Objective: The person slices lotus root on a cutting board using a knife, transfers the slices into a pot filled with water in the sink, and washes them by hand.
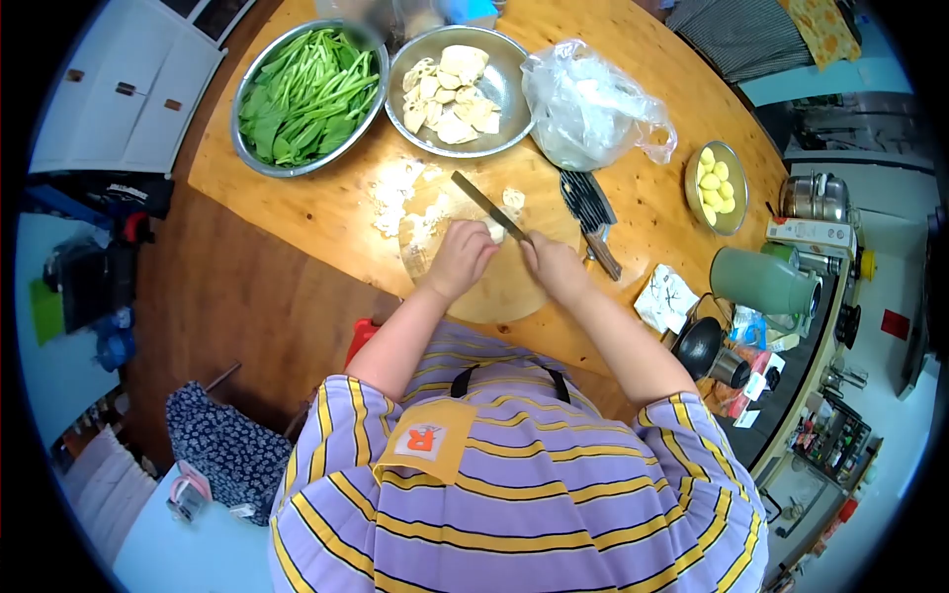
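Observation:
My right hand [556,267] is closed around the handle of a knife [488,205], whose long blade points up and to the left. Under the blade, my left hand [461,259] holds a pale whitish piece of food [495,232] with curled fingers. Both hands are over a round wooden cutting board [504,292]. One pale slice [513,199] lies on the board beyond the knife. White scraps [395,198] are scattered at the board's left edge. Behind it, a metal bowl [509,94] contains pale yellow slices [455,94].
A bowl of leafy greens [311,99] stands at the back left. Right of the slices sits a clear plastic bag [588,109]. A second knife [601,252] and a black grater-like tool [583,198] lie beside the board. Peeled yellow pieces [715,186] fill a bowl farther right.

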